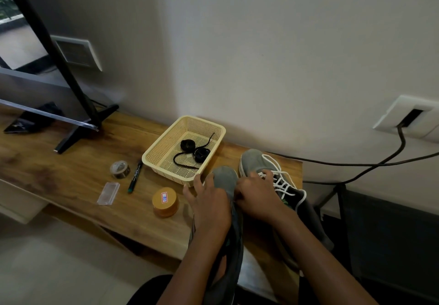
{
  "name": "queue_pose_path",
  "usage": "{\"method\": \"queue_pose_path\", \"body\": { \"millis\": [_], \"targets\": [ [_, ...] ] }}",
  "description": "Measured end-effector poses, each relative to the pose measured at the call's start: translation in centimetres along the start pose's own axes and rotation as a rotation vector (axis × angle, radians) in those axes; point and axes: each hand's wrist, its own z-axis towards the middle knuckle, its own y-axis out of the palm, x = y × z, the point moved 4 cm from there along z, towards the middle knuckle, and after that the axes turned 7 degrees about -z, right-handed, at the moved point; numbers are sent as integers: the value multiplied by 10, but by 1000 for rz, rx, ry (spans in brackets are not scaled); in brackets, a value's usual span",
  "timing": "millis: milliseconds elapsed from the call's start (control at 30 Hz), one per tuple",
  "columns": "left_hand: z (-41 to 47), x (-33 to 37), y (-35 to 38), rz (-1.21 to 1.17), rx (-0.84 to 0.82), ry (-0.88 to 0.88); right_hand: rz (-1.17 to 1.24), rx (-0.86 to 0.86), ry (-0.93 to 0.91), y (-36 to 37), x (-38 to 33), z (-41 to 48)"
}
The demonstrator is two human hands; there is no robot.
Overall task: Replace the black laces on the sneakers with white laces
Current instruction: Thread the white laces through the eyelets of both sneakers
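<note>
**Grey sneaker under both hands, black laces in the basket**

Nearest the camera, the near sneaker (225,177) lies lengthwise over the front edge of the wooden table (71,162), with its grey toe pointing away and its heel hanging towards the person's lap. The left hand (209,201) lies over its left side with fingers spread and fairly straight, their tips close to the basket's corner. The right hand (256,198) sits just beside it with bent fingers. Its knuckles are at the near sneaker's throat and its fingertips reach onto the white lace (282,182) of the second sneaker (255,161); whether they pinch anything cannot be told. That second sneaker stands just to the right, already threaded in white.

Left of the hands stands a gold-lidded jar (165,201). Further left lie a clear plastic packet (108,193), a marker pen (135,176) and a roll of tape (120,169). Beyond the near sneaker's toe sits a cream mesh basket (185,123) holding the coiled black laces (194,150). At the far left is a screen's black stand (78,136). On the wall to the right, a dark cable (356,164) runs from a white socket plate (408,114).
</note>
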Motion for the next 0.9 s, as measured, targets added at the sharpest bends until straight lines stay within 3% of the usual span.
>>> {"method": "queue_pose_path", "body": {
  "millis": [500,700,900],
  "targets": [
    [1,3,-7,66,-144,18,29,20,192,-11,-2,0],
    [-3,-2,-15,3,-117,-16,31,-3,206,-12,1,1],
    [-11,-45,-39,-99,41,-229,26,31,212,-11,1,0]
  ]
}}
